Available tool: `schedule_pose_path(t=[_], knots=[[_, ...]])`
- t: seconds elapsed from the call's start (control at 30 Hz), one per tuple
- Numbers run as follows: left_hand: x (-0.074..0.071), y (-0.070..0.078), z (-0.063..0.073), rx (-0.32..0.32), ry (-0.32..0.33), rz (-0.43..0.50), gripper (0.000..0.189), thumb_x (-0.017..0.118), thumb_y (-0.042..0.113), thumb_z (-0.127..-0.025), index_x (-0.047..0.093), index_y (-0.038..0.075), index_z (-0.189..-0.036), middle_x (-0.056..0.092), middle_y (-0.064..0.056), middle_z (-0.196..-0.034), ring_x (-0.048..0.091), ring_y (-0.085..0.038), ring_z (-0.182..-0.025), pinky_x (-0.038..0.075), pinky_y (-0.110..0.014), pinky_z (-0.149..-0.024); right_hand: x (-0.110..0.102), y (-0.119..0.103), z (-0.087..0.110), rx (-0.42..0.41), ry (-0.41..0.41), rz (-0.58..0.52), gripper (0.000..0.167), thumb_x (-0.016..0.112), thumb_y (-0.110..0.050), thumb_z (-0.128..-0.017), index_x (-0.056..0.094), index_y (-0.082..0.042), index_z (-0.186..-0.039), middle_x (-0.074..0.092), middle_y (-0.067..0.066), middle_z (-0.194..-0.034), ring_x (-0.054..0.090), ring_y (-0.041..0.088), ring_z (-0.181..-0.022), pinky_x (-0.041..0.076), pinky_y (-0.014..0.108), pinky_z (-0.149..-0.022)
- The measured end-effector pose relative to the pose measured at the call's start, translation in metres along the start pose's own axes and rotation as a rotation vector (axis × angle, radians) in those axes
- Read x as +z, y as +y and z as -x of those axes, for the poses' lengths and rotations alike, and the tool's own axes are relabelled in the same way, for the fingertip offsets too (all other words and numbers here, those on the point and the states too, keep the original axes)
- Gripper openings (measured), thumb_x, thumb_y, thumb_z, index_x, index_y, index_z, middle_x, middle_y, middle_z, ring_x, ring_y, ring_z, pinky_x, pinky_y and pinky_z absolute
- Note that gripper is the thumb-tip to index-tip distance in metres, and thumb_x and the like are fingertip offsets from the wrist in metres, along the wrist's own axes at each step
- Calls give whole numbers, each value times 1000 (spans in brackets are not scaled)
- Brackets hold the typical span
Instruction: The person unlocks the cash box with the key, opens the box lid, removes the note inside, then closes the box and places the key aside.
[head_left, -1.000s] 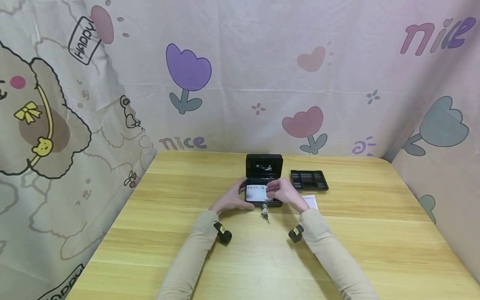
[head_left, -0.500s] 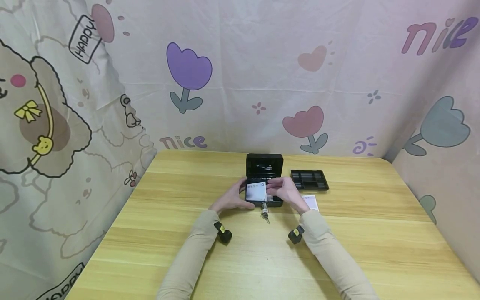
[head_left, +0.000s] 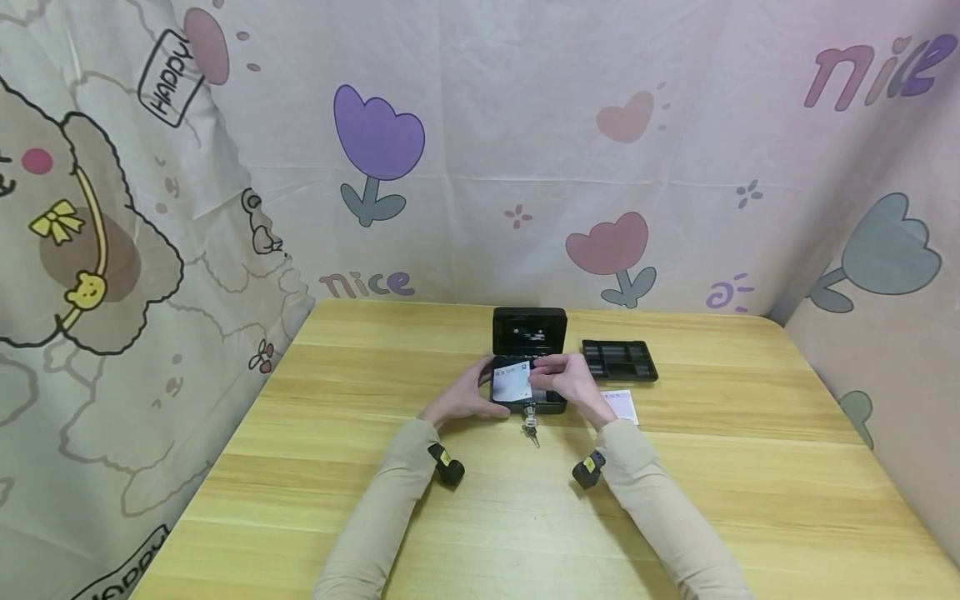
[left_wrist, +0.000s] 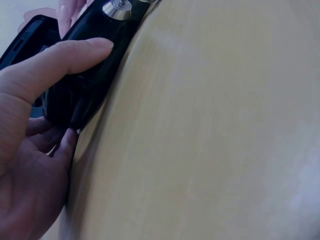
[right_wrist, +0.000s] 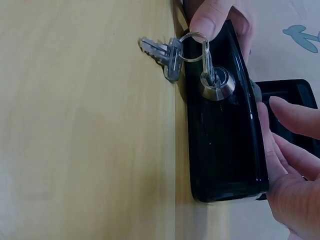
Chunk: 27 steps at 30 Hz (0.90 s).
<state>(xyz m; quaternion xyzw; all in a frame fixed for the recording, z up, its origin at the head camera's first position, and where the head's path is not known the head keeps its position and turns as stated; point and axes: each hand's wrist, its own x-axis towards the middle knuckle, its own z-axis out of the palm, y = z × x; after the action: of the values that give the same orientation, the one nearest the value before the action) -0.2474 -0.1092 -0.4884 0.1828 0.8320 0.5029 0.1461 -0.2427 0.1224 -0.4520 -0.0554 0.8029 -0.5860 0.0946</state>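
A small black cash box [head_left: 558,408] stands on the table with its lid [head_left: 529,332] raised. My left hand [head_left: 467,397] grips its left end, thumb [left_wrist: 75,55] along the front and the other fingers round the side. Inside the box a white printed paper [head_left: 512,382] lies tilted. My right hand [head_left: 573,382] reaches in over the right side and pinches the paper's right edge with the fingertips. A silver lock [right_wrist: 218,86] on the front wall holds a key, and a second key [right_wrist: 167,55] hangs from its ring.
A black compartment tray [head_left: 619,362] lies right of the box. Another white paper [head_left: 621,405] is on the wooden table [head_left: 525,533] beside my right wrist, partly covered by it. A printed cloth [head_left: 480,150] hangs behind the table.
The paper inside the box has tilted, its right side rising, and shifted slightly left with my right fingers. My left hand stays on the box.
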Motion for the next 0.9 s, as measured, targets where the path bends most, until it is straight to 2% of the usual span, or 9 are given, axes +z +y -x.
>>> schedule_pose_path(t=[0.13,0.3,0.6,0.9], knots=[[0,0,0,6,-1,-4,116,89,14,-72,15,-2,-159,21,-25,-166,33,-38,-151,27,-47,-127,2,-2,0,-8,-27,-45,39,76,-3,-85,66,10,-120,76,21,-103,70,7,-79,63,28,-80],[0,0,0,4,-2,-9,115,89,13,-72,16,-1,-159,22,-25,-165,33,-38,-151,28,-46,-127,6,-3,-1,-5,-55,-99,41,75,2,-84,63,14,-122,75,25,-103,70,8,-73,65,31,-74],[0,0,1,5,6,-16,113,89,15,-73,18,-2,-159,23,-26,-165,34,-39,-150,28,-48,-127,12,-3,-6,15,-44,-66,44,75,5,-83,62,13,-124,74,28,-103,72,14,-76,66,30,-70],[0,1,1,-8,-1,-22,115,90,15,-72,16,-1,-159,23,-25,-165,33,-38,-151,28,-48,-127,11,-4,-8,46,-54,-32,46,73,7,-84,60,11,-128,73,29,-107,74,17,-79,66,32,-74]])
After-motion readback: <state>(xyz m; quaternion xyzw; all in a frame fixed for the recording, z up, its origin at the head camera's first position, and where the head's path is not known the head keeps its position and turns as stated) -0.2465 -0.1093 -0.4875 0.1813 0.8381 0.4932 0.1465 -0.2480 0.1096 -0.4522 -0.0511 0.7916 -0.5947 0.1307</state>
